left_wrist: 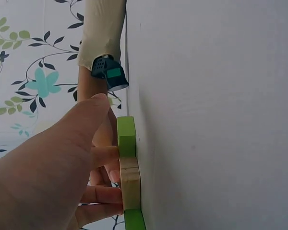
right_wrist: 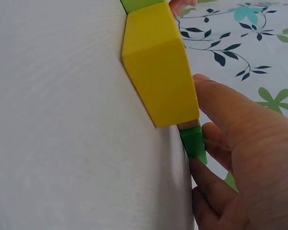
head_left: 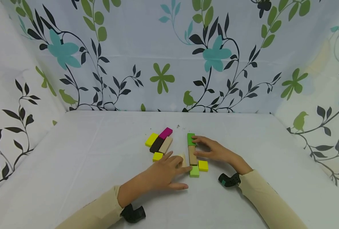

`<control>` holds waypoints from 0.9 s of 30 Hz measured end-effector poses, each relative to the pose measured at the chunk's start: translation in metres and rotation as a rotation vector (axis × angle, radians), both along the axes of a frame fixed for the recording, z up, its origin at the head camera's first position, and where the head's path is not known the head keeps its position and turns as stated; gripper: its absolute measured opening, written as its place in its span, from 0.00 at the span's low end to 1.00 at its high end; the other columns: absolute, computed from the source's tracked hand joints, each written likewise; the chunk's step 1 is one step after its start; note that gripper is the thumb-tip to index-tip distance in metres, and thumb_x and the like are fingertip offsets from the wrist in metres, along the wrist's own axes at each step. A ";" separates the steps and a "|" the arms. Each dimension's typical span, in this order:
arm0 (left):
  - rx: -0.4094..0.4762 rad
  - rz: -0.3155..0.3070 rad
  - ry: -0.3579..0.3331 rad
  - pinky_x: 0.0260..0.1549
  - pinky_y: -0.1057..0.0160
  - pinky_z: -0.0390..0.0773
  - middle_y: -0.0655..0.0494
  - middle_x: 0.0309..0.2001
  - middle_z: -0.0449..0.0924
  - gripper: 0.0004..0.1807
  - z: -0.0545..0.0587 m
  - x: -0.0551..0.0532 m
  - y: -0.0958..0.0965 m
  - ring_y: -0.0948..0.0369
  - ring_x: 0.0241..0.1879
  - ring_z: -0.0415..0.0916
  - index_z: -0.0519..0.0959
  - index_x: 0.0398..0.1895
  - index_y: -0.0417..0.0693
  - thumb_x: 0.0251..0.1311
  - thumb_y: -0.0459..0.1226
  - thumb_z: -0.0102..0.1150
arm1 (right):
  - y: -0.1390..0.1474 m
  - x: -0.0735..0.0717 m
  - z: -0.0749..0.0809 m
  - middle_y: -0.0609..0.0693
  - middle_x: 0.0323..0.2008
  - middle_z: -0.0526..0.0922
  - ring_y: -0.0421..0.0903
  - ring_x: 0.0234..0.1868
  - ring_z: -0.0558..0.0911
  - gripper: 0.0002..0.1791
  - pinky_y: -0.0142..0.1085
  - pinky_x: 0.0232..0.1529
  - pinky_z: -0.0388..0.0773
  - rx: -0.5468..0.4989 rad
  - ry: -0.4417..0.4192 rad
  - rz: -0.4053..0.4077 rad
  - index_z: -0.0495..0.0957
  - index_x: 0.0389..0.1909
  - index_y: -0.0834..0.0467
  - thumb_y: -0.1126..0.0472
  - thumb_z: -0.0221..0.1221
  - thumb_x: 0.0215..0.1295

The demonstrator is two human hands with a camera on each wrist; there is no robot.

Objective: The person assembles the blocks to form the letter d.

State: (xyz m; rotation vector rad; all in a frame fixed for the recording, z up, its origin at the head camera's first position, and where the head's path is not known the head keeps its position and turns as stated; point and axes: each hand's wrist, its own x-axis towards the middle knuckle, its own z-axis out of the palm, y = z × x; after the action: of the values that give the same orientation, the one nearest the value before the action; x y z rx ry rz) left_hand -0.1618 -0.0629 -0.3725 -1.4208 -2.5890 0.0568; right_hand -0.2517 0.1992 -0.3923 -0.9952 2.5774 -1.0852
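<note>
A column of wooden blocks lies on the white table: a dark green block (head_left: 190, 139) at the far end, a natural wood block (head_left: 192, 155) in the middle and a light green block (head_left: 194, 172) nearest me. My left hand (head_left: 165, 171) reaches in from the left, its index fingertip at the light green block and other fingers toward the wood block. Behind those fingers a pale block (head_left: 183, 160) is partly hidden. On the other side, my right hand (head_left: 215, 151) has its fingertips at the dark green block and its thumb beside the wood block. A yellow block (head_left: 203, 165) sits right of the column.
Left of the column, a slanted group has a yellow block (head_left: 152, 139), a dark brown block (head_left: 157, 144), a magenta block (head_left: 166, 133) and a natural wood block (head_left: 166, 145). Another yellow block (head_left: 157, 156) lies by my left fingers. A patterned cloth (head_left: 123, 57) hangs behind the table.
</note>
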 end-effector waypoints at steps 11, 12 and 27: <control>-0.069 -0.031 0.004 0.66 0.45 0.63 0.55 0.54 0.69 0.32 0.000 0.032 -0.006 0.60 0.56 0.71 0.70 0.68 0.65 0.66 0.65 0.44 | 0.002 -0.001 -0.001 0.55 0.71 0.63 0.58 0.73 0.58 0.28 0.56 0.71 0.52 -0.003 -0.013 -0.001 0.70 0.62 0.59 0.54 0.63 0.64; -0.067 -0.043 0.003 0.66 0.45 0.63 0.55 0.54 0.69 0.32 -0.001 0.035 -0.006 0.60 0.56 0.71 0.70 0.68 0.65 0.66 0.65 0.43 | 0.002 -0.001 -0.001 0.56 0.71 0.63 0.58 0.73 0.58 0.28 0.57 0.71 0.52 -0.004 -0.008 0.002 0.70 0.62 0.59 0.54 0.63 0.65; -0.005 -0.122 0.006 0.67 0.48 0.62 0.55 0.62 0.70 0.34 -0.004 0.043 0.005 0.59 0.63 0.69 0.67 0.67 0.53 0.68 0.64 0.41 | 0.002 -0.002 -0.002 0.57 0.71 0.63 0.58 0.73 0.58 0.27 0.57 0.71 0.52 -0.010 0.003 0.006 0.70 0.63 0.60 0.56 0.63 0.65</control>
State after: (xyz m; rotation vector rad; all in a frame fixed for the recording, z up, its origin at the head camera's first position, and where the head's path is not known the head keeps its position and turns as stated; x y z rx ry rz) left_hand -0.1191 -0.0580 -0.3762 -1.5738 -2.4931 0.0509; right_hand -0.2536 0.2016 -0.3946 -1.0071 2.5721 -1.0969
